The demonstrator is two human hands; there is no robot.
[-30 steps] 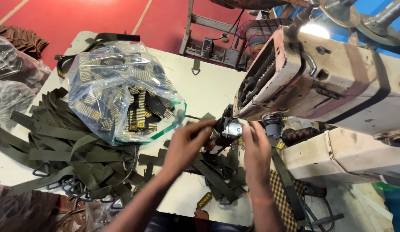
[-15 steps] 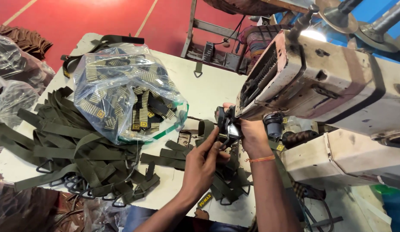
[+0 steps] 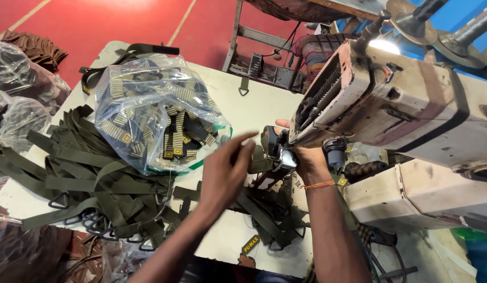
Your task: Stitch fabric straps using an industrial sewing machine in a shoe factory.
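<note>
My right hand point(image 3: 305, 160) is tucked under the head of a worn cream sewing machine point(image 3: 411, 105), closed on an olive webbing strap point(image 3: 264, 165) with a patterned label piece point(image 3: 270, 142) at the presser foot. My left hand point(image 3: 227, 170) hovers just left of it with fingers spread and holds nothing. It is over the table, between the machine and a clear plastic bag point(image 3: 149, 115) full of yellow-and-black label pieces.
A big heap of olive straps with metal loops point(image 3: 81, 178) covers the left of the white table point(image 3: 254, 99). More straps point(image 3: 269, 220) lie below the machine, with a loose yellow label point(image 3: 250, 244) at the front edge. Clear bags point(image 3: 18, 105) stand at the far left.
My left hand has drawn back leftward from the presser foot and opened. My right hand stays at the foot on the strap.
</note>
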